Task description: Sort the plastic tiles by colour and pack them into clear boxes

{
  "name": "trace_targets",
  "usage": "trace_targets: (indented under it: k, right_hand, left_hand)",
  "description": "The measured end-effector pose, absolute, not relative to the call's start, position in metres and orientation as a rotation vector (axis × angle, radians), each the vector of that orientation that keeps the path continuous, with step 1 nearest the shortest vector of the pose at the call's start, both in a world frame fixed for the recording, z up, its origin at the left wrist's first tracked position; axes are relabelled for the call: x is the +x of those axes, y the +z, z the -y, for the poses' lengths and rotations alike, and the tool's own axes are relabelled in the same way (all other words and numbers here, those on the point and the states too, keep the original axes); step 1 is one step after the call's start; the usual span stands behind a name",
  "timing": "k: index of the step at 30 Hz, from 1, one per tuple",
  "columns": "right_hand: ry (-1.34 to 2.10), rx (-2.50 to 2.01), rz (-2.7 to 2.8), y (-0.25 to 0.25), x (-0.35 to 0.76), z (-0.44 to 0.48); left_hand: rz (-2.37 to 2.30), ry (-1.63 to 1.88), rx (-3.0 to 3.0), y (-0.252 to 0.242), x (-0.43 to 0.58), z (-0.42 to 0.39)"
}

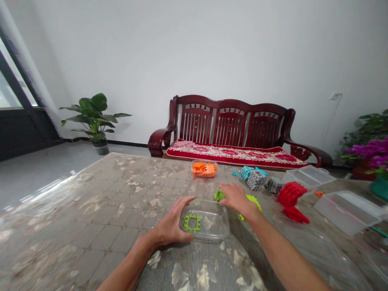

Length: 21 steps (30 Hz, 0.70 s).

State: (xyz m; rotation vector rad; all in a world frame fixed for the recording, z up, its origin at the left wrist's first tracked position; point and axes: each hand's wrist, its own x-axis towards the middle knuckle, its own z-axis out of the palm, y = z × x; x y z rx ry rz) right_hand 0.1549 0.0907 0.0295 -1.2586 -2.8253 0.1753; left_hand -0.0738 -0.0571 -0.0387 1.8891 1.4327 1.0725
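Note:
A clear plastic container [212, 236] stands on the table in front of me. My left hand [174, 224] grips its left end, thumb in front and fingers behind. Inside, at the left, lies a green square frame piece [197, 228] with toothed edges. My right hand [236, 198] is above the container's far right corner, its fingers closed on a green toothed piece [218, 195]. Under and beside the right wrist, more yellow-green pieces [254, 201] lie on the table, partly hidden by my arm.
Farther back stands a clear container of orange pieces [205, 170]. To the right lie blue pieces [247, 172], grey pieces [256, 180] and red pieces [291, 195]. Translucent plastic boxes [348, 212] stand at the right. Behind the patterned tablecloth [121, 194] is a wooden bench [230, 125].

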Motion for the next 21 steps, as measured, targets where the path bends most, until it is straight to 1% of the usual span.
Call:
trace_targets:
  k: [3, 8, 12, 16, 21]
  right_hand:
    - [0.072, -1.367, 2.837, 0.03, 0.152, -0.089]
    - [0.085, -1.343, 2.761, 0.042, 0.155, -0.09]
    - [0.239, -1.079, 2.779, 0.055, 0.163, -0.079]
    - [0.345, -0.762, 2.934, 0.051, 0.168, -0.058]
    - [0.351, -0.687, 3.018, 0.035, 0.17, -0.048]
  left_hand:
    - [-1.452, 1.059, 1.884, -0.037, -0.074, 0.058]
    - [-1.466, 1.049, 1.869, -0.035, -0.073, 0.06]
    - [-1.466, 1.061, 1.871, -0.035, -0.073, 0.061]
    - [-1.47, 1.068, 1.866, -0.036, -0.073, 0.061]
    - [-1.465, 1.069, 1.854, -0.037, -0.073, 0.06]
